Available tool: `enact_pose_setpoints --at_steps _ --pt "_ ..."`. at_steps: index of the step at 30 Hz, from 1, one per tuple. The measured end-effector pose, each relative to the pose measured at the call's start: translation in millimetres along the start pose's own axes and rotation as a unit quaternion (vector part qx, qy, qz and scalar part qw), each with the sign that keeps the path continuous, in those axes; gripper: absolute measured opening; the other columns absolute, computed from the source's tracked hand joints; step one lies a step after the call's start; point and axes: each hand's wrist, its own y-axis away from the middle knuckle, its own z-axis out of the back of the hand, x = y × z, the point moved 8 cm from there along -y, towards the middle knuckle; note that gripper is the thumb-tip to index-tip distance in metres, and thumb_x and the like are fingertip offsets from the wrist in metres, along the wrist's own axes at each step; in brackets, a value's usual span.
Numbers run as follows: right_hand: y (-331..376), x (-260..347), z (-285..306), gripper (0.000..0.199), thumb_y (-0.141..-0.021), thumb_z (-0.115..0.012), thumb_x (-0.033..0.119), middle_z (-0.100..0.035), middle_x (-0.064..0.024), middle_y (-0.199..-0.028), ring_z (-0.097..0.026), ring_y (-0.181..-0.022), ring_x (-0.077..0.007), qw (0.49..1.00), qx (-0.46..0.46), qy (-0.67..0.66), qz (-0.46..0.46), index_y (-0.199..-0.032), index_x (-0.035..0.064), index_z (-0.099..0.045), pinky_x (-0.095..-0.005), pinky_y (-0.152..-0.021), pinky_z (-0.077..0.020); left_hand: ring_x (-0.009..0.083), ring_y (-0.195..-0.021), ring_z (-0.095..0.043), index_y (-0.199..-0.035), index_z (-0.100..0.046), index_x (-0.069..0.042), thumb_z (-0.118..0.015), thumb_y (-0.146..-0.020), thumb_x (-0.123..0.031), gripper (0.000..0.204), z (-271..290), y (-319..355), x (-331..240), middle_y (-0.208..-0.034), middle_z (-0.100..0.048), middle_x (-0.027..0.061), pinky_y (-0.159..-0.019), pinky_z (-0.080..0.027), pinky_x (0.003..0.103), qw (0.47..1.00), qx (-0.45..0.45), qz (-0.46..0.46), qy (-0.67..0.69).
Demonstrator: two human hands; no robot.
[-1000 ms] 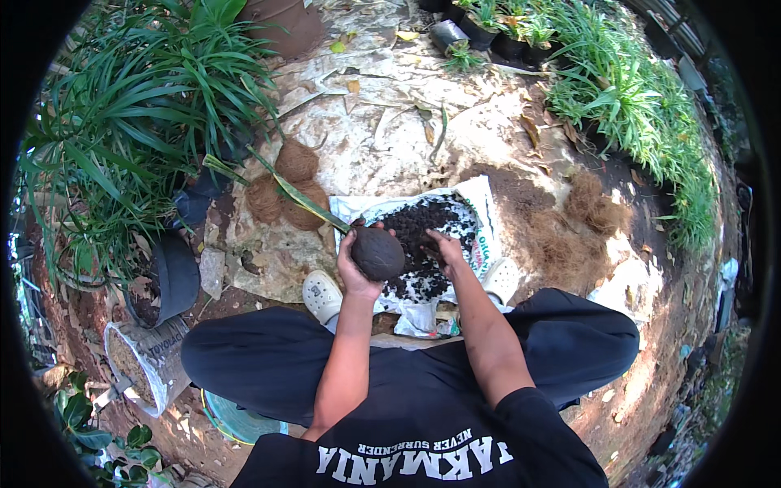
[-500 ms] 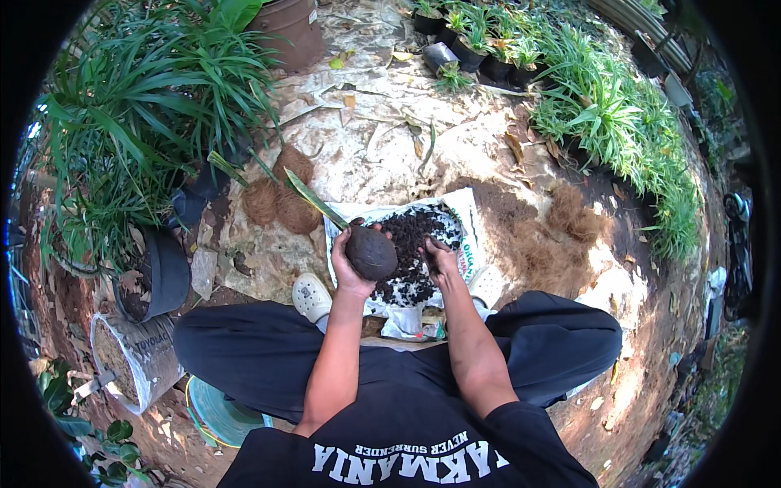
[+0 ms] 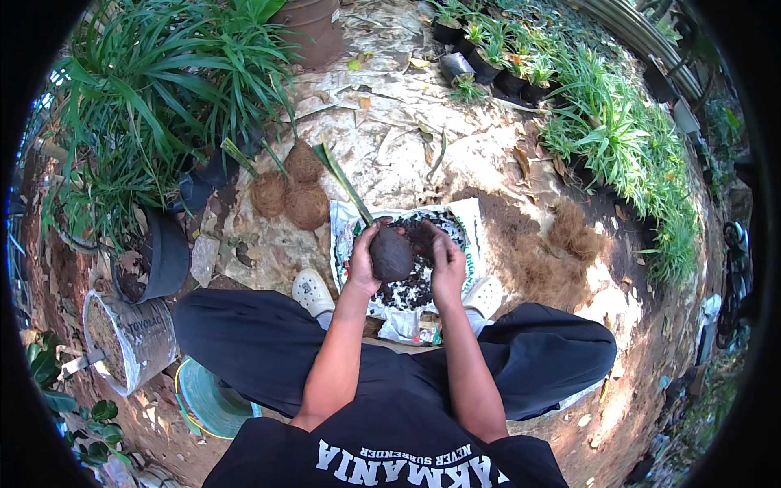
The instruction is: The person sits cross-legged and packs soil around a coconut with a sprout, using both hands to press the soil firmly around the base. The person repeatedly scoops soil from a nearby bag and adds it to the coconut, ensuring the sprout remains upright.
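Both hands are cupped around a dark soil ball (image 3: 391, 254), left hand (image 3: 361, 262) gripping its side, right hand (image 3: 446, 262) pressed on the other, right above the white sack (image 3: 470, 224) spread with loose potting soil (image 3: 411, 289).

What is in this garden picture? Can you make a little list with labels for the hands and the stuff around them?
left hand: cups the left side of the soil ball
right hand: pressed against the right side of the ball
soil ball: dark, rounded, with long green leaves rising from its top
white sack: lies open under the hands, with loose dark soil on it
fibre balls: three brown ones on the ground to the left
black pot: further left, beside leafy plants
shoes: white, either side of the sack
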Motion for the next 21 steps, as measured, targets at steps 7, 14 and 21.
enact_pose_setpoints --at_steps 7,14,21 --pt "45.2 64.2 -42.7 0.052 -0.086 -0.069 0.023 -0.055 -0.0255 -0.134 -0.054 -0.126 -0.0393 0.922 0.080 0.298 0.235 -0.131 -0.0016 -0.057 -0.0423 -0.106 -0.0429 0.0237 -0.112 -0.061 -0.131 -0.052 0.001 -0.045 -0.101 -0.029 0.043 -16.8 1.5 -1.1 -0.125 -0.063 0.0161 -0.100 -0.048 0.037 0.985 0.101 -0.037 -0.137" --pt "51.3 63.5 -33.7 0.070 -0.087 -0.068 0.017 -0.043 -0.0256 -0.146 -0.042 -0.137 -0.0399 0.931 0.127 0.257 0.228 -0.146 -0.0005 -0.037 -0.0431 -0.112 -0.0351 0.0235 -0.098 -0.068 -0.130 -0.055 0.000 -0.053 -0.096 -0.022 0.040 -12.5 4.1 0.1 -0.108 -0.068 0.0145 -0.086 -0.057 0.037 0.995 0.085 -0.017 -0.043" --pt "27.7 0.7 -14.4 0.051 -0.095 -0.063 0.016 -0.060 -0.0183 -0.129 -0.058 -0.118 -0.0228 0.984 0.136 0.023 -0.114 -0.140 -0.0022 -0.047 -0.0334 -0.104 -0.0413 0.0272 -0.100 -0.068 -0.123 -0.057 0.001 -0.054 -0.096 -0.024 0.037 -15.2 0.3 -3.2 -0.117 -0.066 0.0224 -0.088 -0.056 0.041 0.996 0.065 -0.062 -0.007"
